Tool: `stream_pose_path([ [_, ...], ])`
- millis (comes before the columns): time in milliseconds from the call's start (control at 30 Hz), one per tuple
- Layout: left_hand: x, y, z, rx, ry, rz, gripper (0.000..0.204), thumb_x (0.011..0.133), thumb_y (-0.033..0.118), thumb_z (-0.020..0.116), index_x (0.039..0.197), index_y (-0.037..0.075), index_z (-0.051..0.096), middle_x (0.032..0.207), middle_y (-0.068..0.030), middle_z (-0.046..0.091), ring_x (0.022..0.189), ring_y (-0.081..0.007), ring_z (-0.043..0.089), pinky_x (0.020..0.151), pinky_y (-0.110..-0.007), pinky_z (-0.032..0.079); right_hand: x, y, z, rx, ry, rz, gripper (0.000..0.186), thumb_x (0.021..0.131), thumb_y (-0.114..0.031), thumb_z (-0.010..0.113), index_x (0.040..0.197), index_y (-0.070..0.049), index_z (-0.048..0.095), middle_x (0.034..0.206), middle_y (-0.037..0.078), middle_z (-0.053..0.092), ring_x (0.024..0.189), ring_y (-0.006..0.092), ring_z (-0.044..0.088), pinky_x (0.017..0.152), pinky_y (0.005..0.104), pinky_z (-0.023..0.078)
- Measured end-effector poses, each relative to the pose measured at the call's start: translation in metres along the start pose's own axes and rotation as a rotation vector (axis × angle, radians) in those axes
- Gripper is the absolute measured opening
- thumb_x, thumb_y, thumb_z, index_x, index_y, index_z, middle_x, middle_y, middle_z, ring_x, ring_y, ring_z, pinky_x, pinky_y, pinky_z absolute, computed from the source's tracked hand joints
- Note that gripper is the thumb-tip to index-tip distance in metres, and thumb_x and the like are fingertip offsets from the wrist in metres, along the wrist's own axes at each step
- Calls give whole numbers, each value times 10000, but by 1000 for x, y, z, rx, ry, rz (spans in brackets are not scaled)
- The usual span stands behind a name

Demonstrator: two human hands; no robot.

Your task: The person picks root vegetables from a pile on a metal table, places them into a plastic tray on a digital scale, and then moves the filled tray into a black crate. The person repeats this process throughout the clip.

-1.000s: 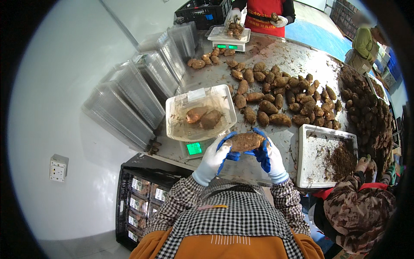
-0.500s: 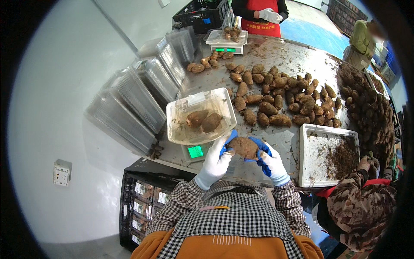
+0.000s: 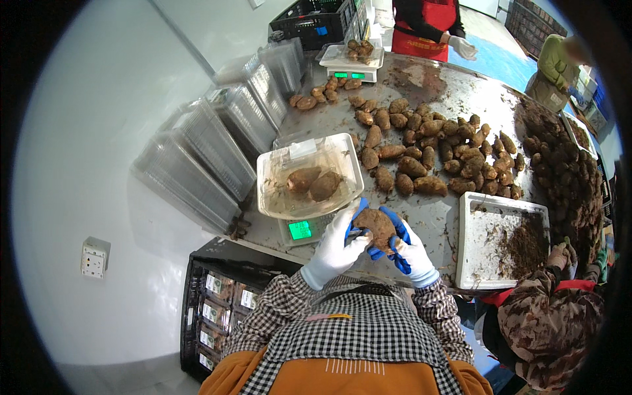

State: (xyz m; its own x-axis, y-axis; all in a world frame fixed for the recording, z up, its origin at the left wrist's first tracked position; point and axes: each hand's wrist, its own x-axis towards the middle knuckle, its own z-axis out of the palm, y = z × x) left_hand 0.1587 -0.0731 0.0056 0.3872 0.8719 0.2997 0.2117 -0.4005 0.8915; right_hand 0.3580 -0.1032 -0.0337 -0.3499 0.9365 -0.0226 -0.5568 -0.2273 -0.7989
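Observation:
Both my hands, in white gloves with blue palms, grip one brown, rough-skinned tuber (image 3: 374,228) above the steel table's front part. My left hand (image 3: 339,245) curls round its left end and my right hand (image 3: 403,250) holds the right side, fingers bent against it. Just behind them a white plastic tray (image 3: 267,164) with two tubers (image 3: 322,187) sits on a scale with a green display (image 3: 300,230). Many loose tubers (image 3: 411,166) lie on the table (image 3: 438,217) beyond my hands.
Clear plastic lids or boxes (image 3: 191,171) stand stacked left. A white tray with dirt (image 3: 469,243) lies right, beside piled tubers (image 3: 559,171). A black crate (image 3: 197,276) holds packs below. Co-workers stand at back (image 3: 421,29), far right (image 3: 552,69) and lower right (image 3: 536,322). Another scale (image 3: 350,74) sits behind.
The tuber in my hands has turned from lying lengthwise to a more end-on, rounded view. The co-worker at the back has moved right and lowered their gloved hands.

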Motion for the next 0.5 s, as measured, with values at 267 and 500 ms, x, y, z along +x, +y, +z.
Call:
stream_pose_path([
  [267,18,12,-7,-146,-175,-208,796,836,76,741,1482,-31,290,1408,-174,470,1303,-237,462,1097,-355,370,-2,49,-30,453,-86,-18,778,924,-367,659,1487,0,266,1347,195,521,1146,308,597,925,424,539],
  [500,13,-13,5,-353,-348,-286,802,809,57,722,1478,-31,287,1439,-155,444,1335,-235,416,1130,-364,307,-10,37,-4,362,-62,-125,802,950,-418,607,1514,3,223,1432,142,447,1225,257,532,1020,368,458],
])
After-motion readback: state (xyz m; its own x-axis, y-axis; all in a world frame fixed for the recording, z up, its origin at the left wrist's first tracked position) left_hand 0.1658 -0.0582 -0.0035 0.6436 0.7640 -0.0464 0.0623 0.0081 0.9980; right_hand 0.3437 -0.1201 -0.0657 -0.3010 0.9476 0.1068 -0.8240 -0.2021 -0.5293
